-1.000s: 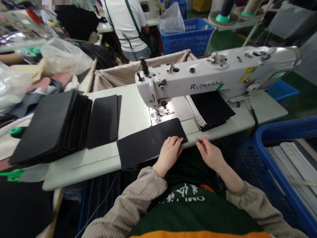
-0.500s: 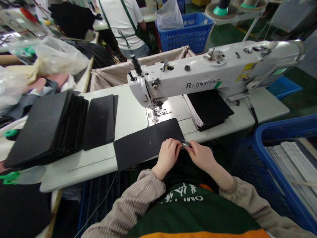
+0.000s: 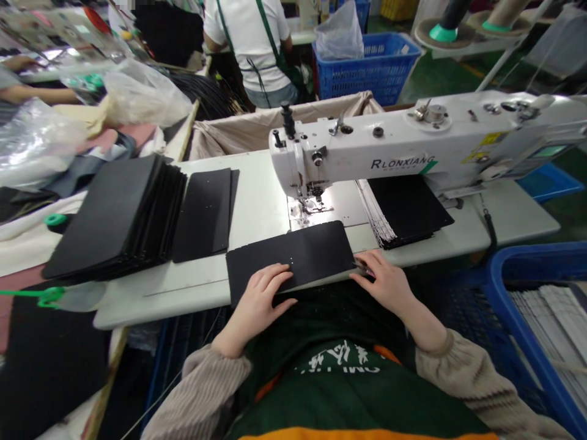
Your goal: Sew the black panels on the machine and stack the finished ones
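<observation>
A flat black panel [image 3: 316,247] with small holes lies on the front edge of the white sewing table, just before the needle area of the sewing machine [image 3: 348,150]. My left hand [image 3: 263,296] rests on the panel's near edge, its fingers stretched out and the thumb apart. At the panel's right end, my right hand [image 3: 385,281] is closed around small metal thread snips [image 3: 362,266]. Their tip points left over the panel's corner; the handles are mostly hidden in my palm.
Black panels stand in a thick stack [image 3: 110,214] on the left, beside a few flat ones [image 3: 204,214]. Another pile with white edges [image 3: 408,211] sits under the machine arm. A blue crate [image 3: 499,287] is at my right. A person [image 3: 252,49] works beyond.
My left hand has moved left along the panel, away from the right corner, and its fingers have spread. My right hand keeps the snips near that corner. The view has shifted.
</observation>
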A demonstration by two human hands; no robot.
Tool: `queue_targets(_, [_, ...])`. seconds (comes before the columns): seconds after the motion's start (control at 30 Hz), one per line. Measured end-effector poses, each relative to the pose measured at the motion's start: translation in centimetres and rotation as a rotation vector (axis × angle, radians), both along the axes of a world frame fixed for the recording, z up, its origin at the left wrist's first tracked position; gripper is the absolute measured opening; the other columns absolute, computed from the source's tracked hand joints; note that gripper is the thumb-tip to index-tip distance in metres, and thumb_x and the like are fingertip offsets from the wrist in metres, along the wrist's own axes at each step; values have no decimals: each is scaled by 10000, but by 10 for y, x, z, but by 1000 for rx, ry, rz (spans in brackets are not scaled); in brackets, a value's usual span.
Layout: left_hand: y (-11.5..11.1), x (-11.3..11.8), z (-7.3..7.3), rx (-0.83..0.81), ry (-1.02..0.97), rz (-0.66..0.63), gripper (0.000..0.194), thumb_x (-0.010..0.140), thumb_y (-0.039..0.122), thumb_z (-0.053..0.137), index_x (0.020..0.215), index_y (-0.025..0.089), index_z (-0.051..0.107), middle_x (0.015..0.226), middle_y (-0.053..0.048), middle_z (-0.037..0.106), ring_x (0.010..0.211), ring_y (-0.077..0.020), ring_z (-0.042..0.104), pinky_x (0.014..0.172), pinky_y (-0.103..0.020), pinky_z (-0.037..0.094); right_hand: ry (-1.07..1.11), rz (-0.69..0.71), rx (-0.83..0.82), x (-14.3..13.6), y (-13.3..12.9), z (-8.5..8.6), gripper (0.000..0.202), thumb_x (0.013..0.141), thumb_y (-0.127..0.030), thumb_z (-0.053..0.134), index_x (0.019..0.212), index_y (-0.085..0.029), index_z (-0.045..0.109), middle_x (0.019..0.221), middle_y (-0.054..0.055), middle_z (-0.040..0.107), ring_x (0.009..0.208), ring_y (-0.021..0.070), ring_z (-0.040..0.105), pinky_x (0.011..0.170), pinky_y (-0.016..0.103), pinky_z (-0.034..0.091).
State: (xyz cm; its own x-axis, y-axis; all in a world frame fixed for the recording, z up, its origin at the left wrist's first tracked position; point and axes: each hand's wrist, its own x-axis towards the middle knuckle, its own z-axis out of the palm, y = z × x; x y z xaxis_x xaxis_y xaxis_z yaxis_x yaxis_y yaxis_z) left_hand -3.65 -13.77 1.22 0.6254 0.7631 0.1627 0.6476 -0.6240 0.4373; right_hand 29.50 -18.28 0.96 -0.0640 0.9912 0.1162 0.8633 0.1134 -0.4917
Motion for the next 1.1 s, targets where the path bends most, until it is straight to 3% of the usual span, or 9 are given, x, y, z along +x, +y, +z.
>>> queue_targets(0.1, [-2, -51, -3, -44, 20, 36, 378, 975, 269, 488, 1348, 268, 549, 1454, -60, 506, 1401, -272, 396, 1174, -543, 277, -17, 143, 4, -3, 10, -2, 396, 925, -355, 547, 1313, -280, 561, 1448, 63, 518, 1045, 223, 662, 745, 322, 544])
queue_targets(0.23, [-9, -87, 16, -217, -209, 196, 275, 956, 319, 535, 1182, 253, 677, 1246, -44, 674, 1206, -231, 602, 1118, -447, 404, 123, 257, -12, -7, 26, 3, 275, 943, -295, 516, 1187, -279, 641, 1312, 33, 638, 1053, 213, 660, 853, 340, 523])
queue_targets(0.37, [-9, -98, 53, -284, -402, 548, 228, 836, 393, 700, 960, 205, 734, 969, -46, 741, 917, -217, 685, 867, -319, 539, 406, 147, -9, -15, 38, 30, 199, 932, -381, 559, 997, -223, 661, 913, 20, 697, 845, 181, 649, 762, 288, 502])
queue_targets(0.43, [-5, -100, 68, -341, -513, 695, 272, 763, 424, 762, 877, 181, 720, 831, -30, 721, 739, -186, 667, 666, -256, 532, 515, 66, -29, -20, 42, 47, 218, 920, -422, 576, 933, -216, 646, 797, -4, 637, 735, 152, 600, 660, 252, 477])
queue_targets(0.5, [0, -101, 78, -505, -661, 779, 332, 707, 441, 799, 864, 170, 690, 727, -6, 685, 588, -150, 617, 514, -217, 472, 586, 21, -61, -25, 44, 62, 234, 909, -445, 589, 911, -216, 635, 729, -26, 582, 647, 126, 541, 571, 227, 434])
queue_targets(0.6, [5, -100, 86, -796, -862, 814, 385, 662, 419, 835, 886, 175, 638, 638, 26, 642, 474, -119, 568, 425, -186, 419, 632, -10, -89, -30, 45, 73, 248, 896, -460, 602, 900, -214, 632, 701, -35, 552, 606, 112, 497, 532, 216, 403])
queue_targets(0.7, [6, -99, 87, -927, -976, 817, 413, 642, 388, 853, 914, 171, 629, 640, 20, 649, 461, -116, 579, 416, -182, 440, 628, -32, -90, -32, 46, 75, 254, 891, -466, 604, 881, -214, 638, 700, -32, 554, 616, 116, 497, 547, 218, 411])
queue_targets(0.97, [0, -104, 80, -987, -1044, 751, 379, 677, 350, 834, 961, 139, 697, 799, -65, 732, 657, -172, 701, 625, -242, 584, 573, -132, -107, -29, 50, 62, 303, 860, -513, 625, 910, -217, 657, 699, -26, 585, 604, 136, 523, 526, 237, 419])
queue_targets(1.1, [7, -109, 82, -936, -962, 705, 357, 771, 434, 749, 979, 149, 693, 849, -76, 739, 706, -195, 704, 649, -295, 584, 460, -82, -109, -33, 56, 52, 347, 874, -549, 582, 939, -220, 670, 775, -5, 650, 694, 175, 604, 612, 269, 473])
